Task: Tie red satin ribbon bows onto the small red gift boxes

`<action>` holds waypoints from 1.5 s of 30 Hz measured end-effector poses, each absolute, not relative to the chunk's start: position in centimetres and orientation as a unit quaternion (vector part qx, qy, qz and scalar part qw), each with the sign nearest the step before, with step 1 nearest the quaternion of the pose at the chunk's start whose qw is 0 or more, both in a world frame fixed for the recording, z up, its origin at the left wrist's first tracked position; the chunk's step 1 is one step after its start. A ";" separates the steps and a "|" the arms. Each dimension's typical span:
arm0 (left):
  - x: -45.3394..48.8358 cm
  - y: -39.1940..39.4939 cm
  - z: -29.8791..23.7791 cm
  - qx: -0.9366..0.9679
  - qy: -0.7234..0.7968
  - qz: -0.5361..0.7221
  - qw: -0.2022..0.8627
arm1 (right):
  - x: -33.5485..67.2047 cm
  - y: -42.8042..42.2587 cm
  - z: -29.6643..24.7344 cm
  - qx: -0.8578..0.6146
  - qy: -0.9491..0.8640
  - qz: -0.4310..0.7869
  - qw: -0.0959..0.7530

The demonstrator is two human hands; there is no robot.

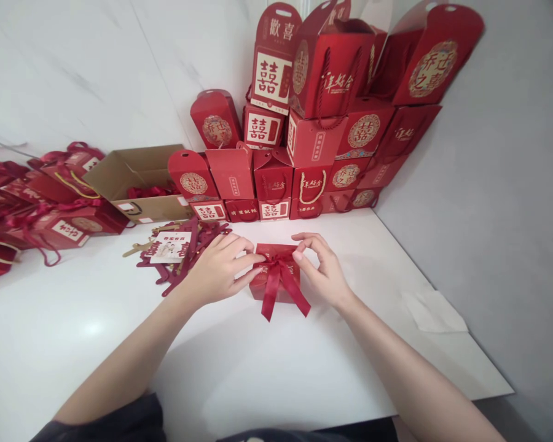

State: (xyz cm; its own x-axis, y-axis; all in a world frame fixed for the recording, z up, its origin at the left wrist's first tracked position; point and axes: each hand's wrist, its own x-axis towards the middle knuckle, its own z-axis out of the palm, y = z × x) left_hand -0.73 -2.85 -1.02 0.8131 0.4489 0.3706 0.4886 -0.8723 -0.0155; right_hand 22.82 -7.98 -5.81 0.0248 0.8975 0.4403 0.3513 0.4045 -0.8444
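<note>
A small red gift box (276,296) stands on the white table in front of me, with a dark red satin ribbon (273,288) tied in a bow on top. The ribbon's two tails hang down over the near side. My left hand (225,267) is at the left of the bow, its fingertips closed on the ribbon there. On the other side, my right hand (325,270) has thumb and forefinger apart, the thumb tip at the bow's right edge. Between the hands, the knot is in view.
Stacked red gift boxes (313,141) line the back wall. An open cardboard box (152,209) holds ribbon pieces. A pile of dark red and gold strips (166,276) lies under a printed card (169,247). Ribboned boxes (67,230) fill the left; a white tissue (435,311) lies right.
</note>
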 end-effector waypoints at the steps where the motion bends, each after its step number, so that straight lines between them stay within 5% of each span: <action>1: -0.7 -2.8 -1.0 -0.949 -0.250 -0.184 0.055 | 22.8 -8.3 -5.4 -0.476 -0.668 0.240 0.520; 5: -0.3 -2.8 -1.0 -0.936 -0.280 -0.211 -0.015 | 22.6 -9.1 -4.4 -0.463 -0.725 0.208 0.466; 16: 1.0 -1.3 -2.3 -0.856 -0.322 -0.214 -0.342 | 23.5 -7.6 -5.5 -0.479 -0.639 0.377 0.469; 28: 1.4 -0.6 -4.4 -0.790 -0.376 -0.269 -0.402 | 25.9 -7.1 -5.2 -0.442 -0.741 0.338 0.376; 35: 1.5 -1.1 -4.0 -0.811 -0.293 -0.256 -0.438 | 25.1 -7.0 -5.8 -0.454 -0.643 0.432 0.440; 45: 2.1 -2.6 -2.4 -0.849 -0.288 -0.185 -0.403 | 24.4 -7.6 -5.9 -0.376 -0.672 0.498 0.399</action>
